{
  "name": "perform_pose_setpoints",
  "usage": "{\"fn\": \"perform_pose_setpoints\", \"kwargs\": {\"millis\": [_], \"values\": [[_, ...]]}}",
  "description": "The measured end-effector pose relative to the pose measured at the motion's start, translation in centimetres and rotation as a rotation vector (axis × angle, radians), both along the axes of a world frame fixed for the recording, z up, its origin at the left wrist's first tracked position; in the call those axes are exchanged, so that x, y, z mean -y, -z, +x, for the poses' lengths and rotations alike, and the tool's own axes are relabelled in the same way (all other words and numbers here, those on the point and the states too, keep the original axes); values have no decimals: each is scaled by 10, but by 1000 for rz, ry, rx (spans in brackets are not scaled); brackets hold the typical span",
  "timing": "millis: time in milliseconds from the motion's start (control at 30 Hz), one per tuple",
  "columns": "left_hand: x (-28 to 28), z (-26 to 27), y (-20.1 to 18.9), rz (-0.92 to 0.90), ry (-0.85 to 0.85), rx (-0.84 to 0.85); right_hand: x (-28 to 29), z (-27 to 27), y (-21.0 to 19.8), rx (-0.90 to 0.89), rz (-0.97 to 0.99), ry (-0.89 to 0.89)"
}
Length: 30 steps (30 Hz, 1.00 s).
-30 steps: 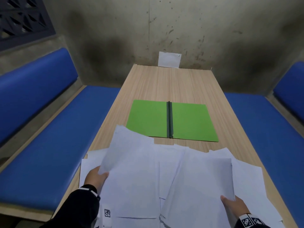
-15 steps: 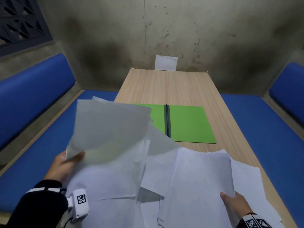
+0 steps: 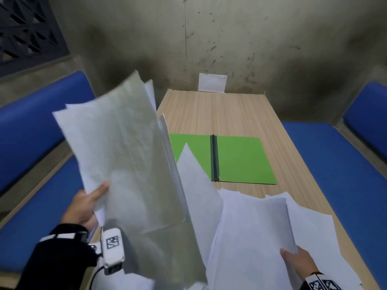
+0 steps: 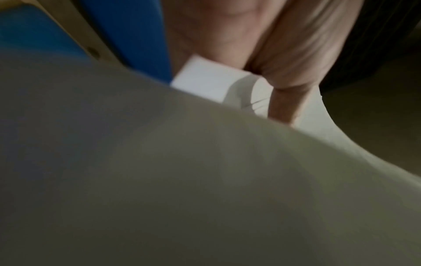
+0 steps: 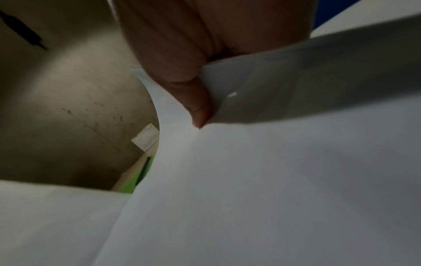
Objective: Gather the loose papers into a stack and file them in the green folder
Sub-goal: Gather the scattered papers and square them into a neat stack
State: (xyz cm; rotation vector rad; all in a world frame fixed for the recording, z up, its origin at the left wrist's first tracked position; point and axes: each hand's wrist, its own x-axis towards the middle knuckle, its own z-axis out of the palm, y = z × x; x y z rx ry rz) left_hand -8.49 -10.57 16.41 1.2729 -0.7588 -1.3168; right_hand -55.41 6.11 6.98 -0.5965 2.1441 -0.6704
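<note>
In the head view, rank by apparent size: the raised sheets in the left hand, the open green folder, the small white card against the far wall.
1. Raised sheets, nearest the camera, which inflates them.
2. Green folder.
3. White card, farthest away.

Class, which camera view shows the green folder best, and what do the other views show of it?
The head view: the green folder lies open on the table, spine visible, its left side partly behind lifted papers. The right wrist view shows only a green sliver; the left wrist view shows none.
</note>
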Motion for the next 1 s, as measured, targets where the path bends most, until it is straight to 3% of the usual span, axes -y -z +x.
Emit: {"fn": "perform_pose_setpoints", "kwargs": {"millis": [100,233,433,533,633,833,1000], "values": [[-12,-39,27,117,125,2,8,1,-15,16,-65,-1],[-28,-71,73,302,121,49,17,6,-26,46,-108,-15],[-24,-87,164,575,88,354,15,9,-13,12,-7,-90],[-32,-109,134,669,51,562,12,10,-6,0,46,-112],[-33,-121,124,650,36,548,10,11,-1,9,83,-116],[-26,-134,139,559,103,320,4,16,8,3,126,-112],[-43,-153,111,427,243,425,3,14,13,21,133,-108]]}}
